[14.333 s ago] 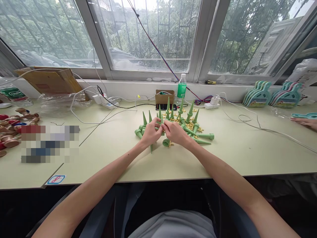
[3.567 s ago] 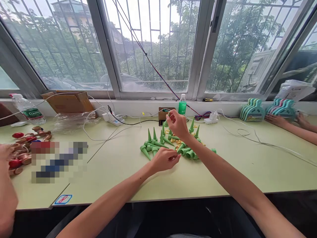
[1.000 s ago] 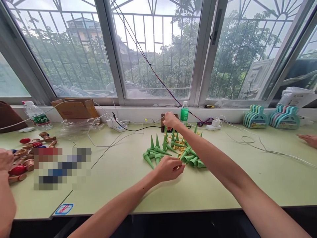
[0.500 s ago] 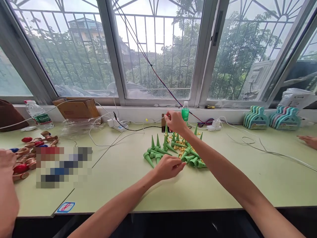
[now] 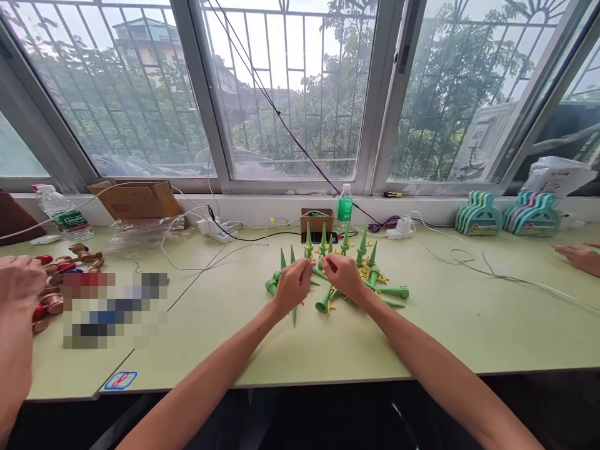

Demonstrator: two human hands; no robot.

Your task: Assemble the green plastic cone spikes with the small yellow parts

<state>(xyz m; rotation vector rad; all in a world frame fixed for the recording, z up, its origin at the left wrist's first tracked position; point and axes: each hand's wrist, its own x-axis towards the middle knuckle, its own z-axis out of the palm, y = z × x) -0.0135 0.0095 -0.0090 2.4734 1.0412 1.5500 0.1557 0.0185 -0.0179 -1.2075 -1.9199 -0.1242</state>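
Observation:
My left hand (image 5: 294, 284) is closed in a pinch over the left part of a pile of green plastic spikes. Facing it, with a small gap between the fingertips, my right hand (image 5: 343, 274) is pinched too. Whatever the fingers hold is too small or hidden to make out. Several spikes stand points up behind the hands, such as a green spike (image 5: 362, 245). Others lie flat, among them a spike with a ribbed cap (image 5: 400, 292) at right and one with its hollow end (image 5: 322, 307) toward me. Small yellow valve-like pieces (image 5: 365, 273) lie among them.
Behind the pile are a small cardboard box (image 5: 317, 220), a phone (image 5: 334, 237) and a green-labelled bottle (image 5: 345, 203). White cables (image 5: 469, 253) cross the table. A person's hand (image 5: 19, 281) is by wooden toys (image 5: 54, 303) at left; another hand (image 5: 579, 256) is at right, near teal hangers (image 5: 532, 215).
My right hand has come back from the far side of the pile near the box. My left hand has lifted and turned toward it, so both now face each other above the spikes.

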